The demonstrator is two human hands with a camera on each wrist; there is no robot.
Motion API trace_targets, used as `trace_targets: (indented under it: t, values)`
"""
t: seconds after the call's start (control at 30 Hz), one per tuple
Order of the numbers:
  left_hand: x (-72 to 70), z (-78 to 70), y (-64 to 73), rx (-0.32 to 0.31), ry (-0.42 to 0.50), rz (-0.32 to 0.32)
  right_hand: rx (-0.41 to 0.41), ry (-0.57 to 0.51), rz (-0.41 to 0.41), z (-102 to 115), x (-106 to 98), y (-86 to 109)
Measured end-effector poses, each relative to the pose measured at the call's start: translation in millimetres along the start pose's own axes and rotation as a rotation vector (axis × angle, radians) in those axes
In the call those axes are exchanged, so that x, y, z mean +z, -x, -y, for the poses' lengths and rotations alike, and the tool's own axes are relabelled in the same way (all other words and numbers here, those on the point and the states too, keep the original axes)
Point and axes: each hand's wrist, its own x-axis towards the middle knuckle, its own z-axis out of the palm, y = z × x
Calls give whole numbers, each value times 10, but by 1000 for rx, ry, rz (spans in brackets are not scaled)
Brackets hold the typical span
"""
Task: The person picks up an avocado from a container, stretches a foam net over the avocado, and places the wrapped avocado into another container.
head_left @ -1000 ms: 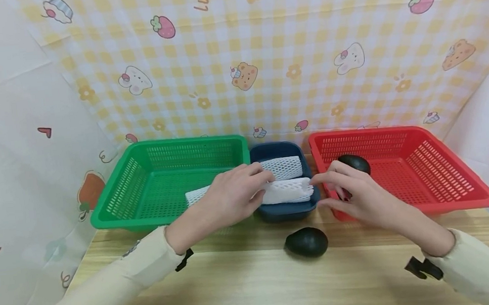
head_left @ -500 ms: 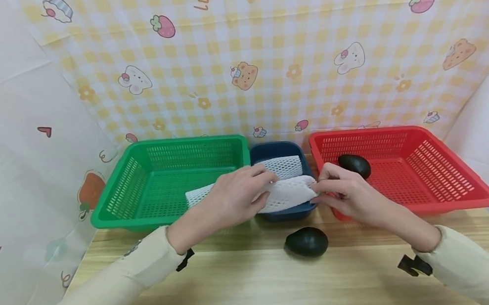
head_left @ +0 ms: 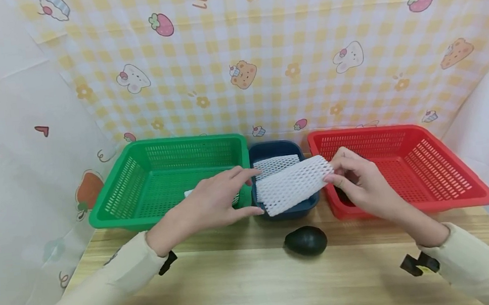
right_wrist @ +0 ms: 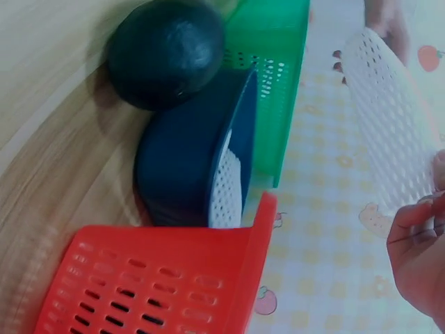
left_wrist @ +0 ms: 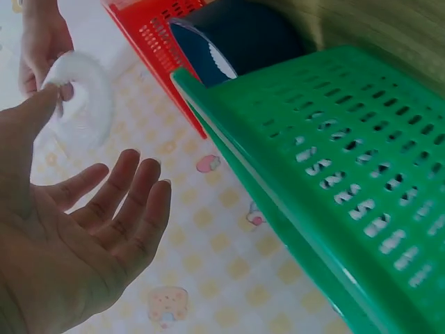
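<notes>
My right hand (head_left: 364, 187) pinches one end of a white foam net sleeve (head_left: 295, 187), lifted at a slant above the navy bin (head_left: 288, 211). Close to the sleeve's other end is my left hand (head_left: 207, 201), thumb and fingers spread with nothing held. In the left wrist view the sleeve (left_wrist: 104, 104) shows a round mouth facing the open left palm (left_wrist: 90, 243). A second foam net sleeve (head_left: 278, 163) lies in the bin. On the table in front sits a dark avocado (head_left: 306, 241), also large in the right wrist view as the avocado (right_wrist: 167, 56).
A green basket (head_left: 99, 220) stands left of the bin, with white netting (head_left: 188, 193) partly hidden behind my left hand. To the right is a red basket (head_left: 463, 194); dark fruit in it is mostly covered by my right hand. A patterned cloth (head_left: 201, 77) hangs behind.
My right hand has taken hold of the front sleeve's right end and lifted it out of the bin, tilting it up to the right. My left hand has drawn back left with fingers spread.
</notes>
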Motion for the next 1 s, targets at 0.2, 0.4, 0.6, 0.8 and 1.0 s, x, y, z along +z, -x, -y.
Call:
trace_targets:
  t: [0.2, 0.4, 0.6, 0.8, 1.0]
  values:
    - [-3, 62, 23, 25, 67, -81, -38, -45, -91, 7, 72, 9]
    - [-16, 66, -1, 63, 160, -209, -131, -32, -118, 46, 246, 1]
    - [-40, 92, -48, 133, 194, -360, -136, -36, -86, 53, 350, 0]
    - [-101, 145, -71, 145, 204, -439, -43, -47, -9, -14, 398, 49]
    - [-151, 206, -70, 123, 173, -497, -4, -56, 67, -60, 455, 170]
